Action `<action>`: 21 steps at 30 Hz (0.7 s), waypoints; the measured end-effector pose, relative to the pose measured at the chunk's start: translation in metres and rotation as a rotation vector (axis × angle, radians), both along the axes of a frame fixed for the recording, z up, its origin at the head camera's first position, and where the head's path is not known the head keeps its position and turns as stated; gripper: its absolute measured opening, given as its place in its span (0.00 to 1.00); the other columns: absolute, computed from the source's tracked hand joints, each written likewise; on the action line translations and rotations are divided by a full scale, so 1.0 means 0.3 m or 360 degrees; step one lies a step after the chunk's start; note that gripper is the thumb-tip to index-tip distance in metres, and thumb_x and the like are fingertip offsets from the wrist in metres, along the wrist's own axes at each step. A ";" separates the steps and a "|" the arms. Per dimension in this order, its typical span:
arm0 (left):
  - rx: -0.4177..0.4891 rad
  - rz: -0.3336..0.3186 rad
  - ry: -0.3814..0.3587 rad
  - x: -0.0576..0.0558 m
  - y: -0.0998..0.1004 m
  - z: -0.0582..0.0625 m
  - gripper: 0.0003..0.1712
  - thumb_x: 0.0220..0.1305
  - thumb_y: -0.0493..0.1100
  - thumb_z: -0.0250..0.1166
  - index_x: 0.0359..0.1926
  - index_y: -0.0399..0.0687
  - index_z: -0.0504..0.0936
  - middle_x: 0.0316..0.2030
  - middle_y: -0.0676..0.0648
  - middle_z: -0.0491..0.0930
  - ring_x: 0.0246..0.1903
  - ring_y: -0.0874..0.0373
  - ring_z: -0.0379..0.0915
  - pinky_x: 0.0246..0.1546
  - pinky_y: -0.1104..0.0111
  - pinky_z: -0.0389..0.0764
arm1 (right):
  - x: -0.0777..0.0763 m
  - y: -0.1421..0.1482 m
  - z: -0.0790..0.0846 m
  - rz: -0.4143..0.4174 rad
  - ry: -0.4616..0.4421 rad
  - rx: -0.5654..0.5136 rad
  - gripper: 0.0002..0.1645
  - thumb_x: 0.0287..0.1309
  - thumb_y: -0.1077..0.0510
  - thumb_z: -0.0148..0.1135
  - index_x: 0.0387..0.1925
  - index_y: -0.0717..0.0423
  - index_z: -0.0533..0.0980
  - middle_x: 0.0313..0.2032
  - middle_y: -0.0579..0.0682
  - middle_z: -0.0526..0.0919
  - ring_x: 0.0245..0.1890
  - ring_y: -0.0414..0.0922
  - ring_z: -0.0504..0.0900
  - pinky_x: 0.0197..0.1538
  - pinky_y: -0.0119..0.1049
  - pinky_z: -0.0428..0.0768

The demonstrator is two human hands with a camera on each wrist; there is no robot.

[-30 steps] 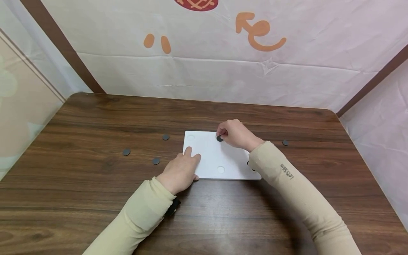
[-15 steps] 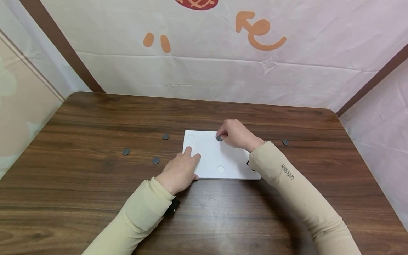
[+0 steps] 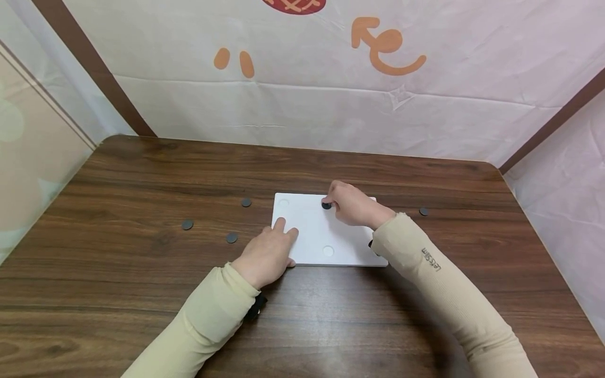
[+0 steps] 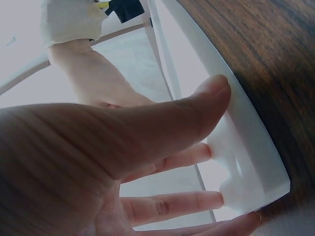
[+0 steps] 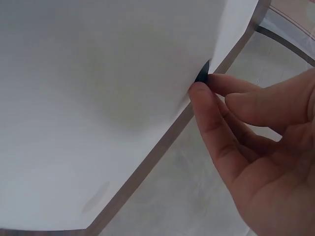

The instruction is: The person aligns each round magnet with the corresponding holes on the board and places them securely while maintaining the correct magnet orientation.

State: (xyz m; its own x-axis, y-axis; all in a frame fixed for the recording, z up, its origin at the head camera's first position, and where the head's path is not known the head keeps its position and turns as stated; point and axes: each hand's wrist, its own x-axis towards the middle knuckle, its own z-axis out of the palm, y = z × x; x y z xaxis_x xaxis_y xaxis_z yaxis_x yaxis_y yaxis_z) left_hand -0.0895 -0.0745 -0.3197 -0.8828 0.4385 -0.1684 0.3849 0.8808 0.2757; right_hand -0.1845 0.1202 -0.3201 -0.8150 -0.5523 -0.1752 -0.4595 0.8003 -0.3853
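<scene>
A white rectangular board [image 3: 309,226] with shallow round recesses lies on the table. My left hand [image 3: 268,252] rests on its left part, fingers spread over the top and thumb at the near edge. The left wrist view shows that thumb [image 4: 211,96] lying along the board's side. At the far edge, near the middle, my right hand [image 3: 352,203] holds a small black disc [image 3: 326,206] by its fingertips. In the right wrist view the disc [image 5: 203,73] lies nearly flush with the board's face, partly hidden by the fingertips. One round recess [image 3: 328,251] shows near the front edge, another [image 3: 283,203] at the far left corner.
Left of the board, three loose dark discs lie on the brown wooden table [image 3: 142,294]: one farthest left [image 3: 187,224], a near disc [image 3: 231,238] and a far disc [image 3: 246,202]. Another disc [image 3: 424,211] lies to the right. A printed cloth [image 3: 302,105] hangs behind the table.
My right hand has tilted and shifted slightly right and nearer, its fingertips staying at the disc. The left hand and the board keep their places.
</scene>
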 end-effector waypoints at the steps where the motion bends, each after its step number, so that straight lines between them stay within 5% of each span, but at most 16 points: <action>1: 0.0000 0.0000 -0.0001 -0.001 0.000 0.001 0.21 0.55 0.40 0.72 0.47 0.37 0.76 0.39 0.38 0.69 0.31 0.44 0.71 0.27 0.58 0.78 | 0.003 0.000 0.000 0.0020 0.0005 0.0022 0.22 0.60 0.75 0.48 0.55 0.66 0.76 0.47 0.61 0.76 0.39 0.49 0.76 0.37 0.33 0.74; 13: -0.0016 -0.0008 0.0004 -0.005 0.003 0.006 0.23 0.55 0.41 0.72 0.49 0.37 0.76 0.41 0.37 0.69 0.32 0.43 0.72 0.29 0.57 0.78 | 0.042 0.011 0.006 0.0165 0.0042 0.0124 0.27 0.57 0.77 0.49 0.60 0.71 0.69 0.54 0.62 0.70 0.51 0.51 0.73 0.49 0.38 0.74; 21: -0.0009 -0.0010 0.0023 -0.001 0.003 0.002 0.22 0.55 0.40 0.72 0.48 0.36 0.76 0.39 0.37 0.69 0.31 0.43 0.71 0.29 0.57 0.78 | 0.016 0.038 -0.004 0.0191 0.0041 -0.0049 0.21 0.63 0.73 0.48 0.56 0.70 0.74 0.49 0.63 0.75 0.42 0.50 0.77 0.42 0.36 0.75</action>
State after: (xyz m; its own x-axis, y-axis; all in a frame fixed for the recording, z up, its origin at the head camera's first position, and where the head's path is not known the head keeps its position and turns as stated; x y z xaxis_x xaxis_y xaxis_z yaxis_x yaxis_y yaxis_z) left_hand -0.0899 -0.0737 -0.3192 -0.8823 0.4433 -0.1583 0.3944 0.8798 0.2654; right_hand -0.1797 0.1317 -0.3212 -0.7466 -0.6511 -0.1366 -0.5613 0.7267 -0.3961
